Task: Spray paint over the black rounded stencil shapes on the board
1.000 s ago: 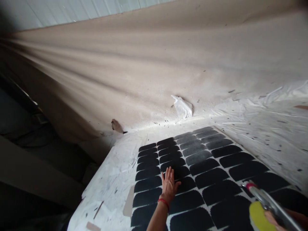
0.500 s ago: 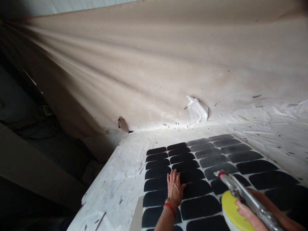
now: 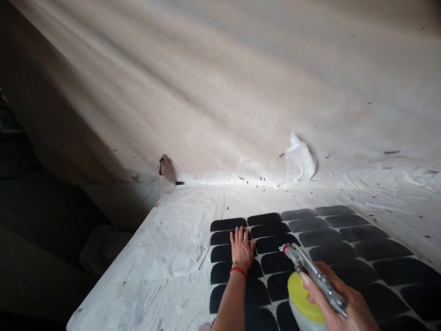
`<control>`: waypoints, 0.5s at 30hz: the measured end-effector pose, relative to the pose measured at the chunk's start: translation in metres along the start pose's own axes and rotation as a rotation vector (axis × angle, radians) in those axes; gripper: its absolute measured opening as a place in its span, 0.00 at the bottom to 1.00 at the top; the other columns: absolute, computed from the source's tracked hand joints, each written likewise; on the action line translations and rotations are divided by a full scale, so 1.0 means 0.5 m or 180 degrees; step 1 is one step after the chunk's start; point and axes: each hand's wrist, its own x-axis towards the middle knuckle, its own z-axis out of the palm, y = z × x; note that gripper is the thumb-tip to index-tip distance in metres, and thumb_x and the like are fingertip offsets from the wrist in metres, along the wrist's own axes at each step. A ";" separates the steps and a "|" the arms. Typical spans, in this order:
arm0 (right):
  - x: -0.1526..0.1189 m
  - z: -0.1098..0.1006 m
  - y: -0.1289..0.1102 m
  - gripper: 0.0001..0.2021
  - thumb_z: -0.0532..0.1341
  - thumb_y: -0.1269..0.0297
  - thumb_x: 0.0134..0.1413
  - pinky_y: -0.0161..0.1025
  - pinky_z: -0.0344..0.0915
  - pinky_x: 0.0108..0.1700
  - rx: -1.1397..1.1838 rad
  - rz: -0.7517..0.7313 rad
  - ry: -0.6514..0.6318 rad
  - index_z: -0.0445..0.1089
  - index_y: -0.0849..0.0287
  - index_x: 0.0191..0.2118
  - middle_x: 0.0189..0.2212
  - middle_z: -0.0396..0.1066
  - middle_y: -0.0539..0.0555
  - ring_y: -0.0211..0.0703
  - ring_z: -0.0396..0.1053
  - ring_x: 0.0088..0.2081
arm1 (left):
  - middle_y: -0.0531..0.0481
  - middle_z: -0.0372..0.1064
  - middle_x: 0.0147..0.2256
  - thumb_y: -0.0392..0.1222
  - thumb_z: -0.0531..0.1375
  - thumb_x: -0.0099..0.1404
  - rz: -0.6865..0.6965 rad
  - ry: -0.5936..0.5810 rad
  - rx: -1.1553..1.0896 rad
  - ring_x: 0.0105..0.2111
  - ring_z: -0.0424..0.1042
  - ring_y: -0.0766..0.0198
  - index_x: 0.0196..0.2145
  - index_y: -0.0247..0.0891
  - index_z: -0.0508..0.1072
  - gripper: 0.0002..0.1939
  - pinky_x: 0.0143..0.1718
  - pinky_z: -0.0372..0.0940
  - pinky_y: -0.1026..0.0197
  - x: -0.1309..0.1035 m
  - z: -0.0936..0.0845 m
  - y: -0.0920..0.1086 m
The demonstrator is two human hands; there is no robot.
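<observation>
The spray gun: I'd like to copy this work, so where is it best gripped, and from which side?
Grip the spray gun probably as the right hand does: from the rear, fingers over the metal lever, nozzle pointing away. Its yellow-lidded cup hangs below, so come from behind and above.

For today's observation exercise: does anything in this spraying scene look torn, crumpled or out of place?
Yes. The tan backdrop sheet has a torn flap at its lower edge, and a crumpled white wad sits where the sheet meets the white plastic cover. Dark flecks litter both.
</observation>
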 end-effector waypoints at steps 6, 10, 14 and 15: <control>0.028 0.049 0.008 0.22 0.51 0.40 0.60 0.27 0.64 0.24 -0.0187 0.0194 -0.0198 0.68 0.52 0.30 0.17 0.68 0.46 0.37 0.69 0.20 | 0.42 0.47 0.69 0.57 0.44 0.71 -0.0062 0.0109 -0.0087 0.69 0.45 0.50 0.63 0.41 0.63 0.30 0.69 0.41 0.40 -0.006 0.008 -0.003; 0.032 0.064 0.014 0.22 0.51 0.39 0.59 0.27 0.64 0.26 -0.0176 0.0258 -0.0188 0.68 0.52 0.31 0.17 0.69 0.46 0.37 0.70 0.20 | 0.41 0.50 0.68 0.54 0.46 0.71 -0.0117 0.0195 -0.0038 0.68 0.47 0.49 0.61 0.41 0.65 0.27 0.68 0.44 0.39 -0.002 0.008 0.001; 0.038 0.056 0.018 0.22 0.52 0.38 0.57 0.28 0.65 0.24 -0.0185 0.0309 -0.0110 0.69 0.51 0.30 0.17 0.70 0.46 0.38 0.70 0.20 | 0.42 0.52 0.68 0.54 0.47 0.71 -0.0047 0.0202 0.0027 0.68 0.49 0.51 0.60 0.41 0.66 0.26 0.68 0.46 0.40 -0.001 0.009 -0.008; 0.040 0.052 0.019 0.22 0.53 0.38 0.57 0.28 0.65 0.24 -0.0175 0.0331 -0.0056 0.70 0.51 0.30 0.17 0.70 0.46 0.38 0.71 0.20 | 0.42 0.52 0.68 0.55 0.47 0.71 -0.0003 0.0188 0.0032 0.68 0.50 0.51 0.60 0.41 0.66 0.27 0.68 0.47 0.41 -0.001 0.009 -0.012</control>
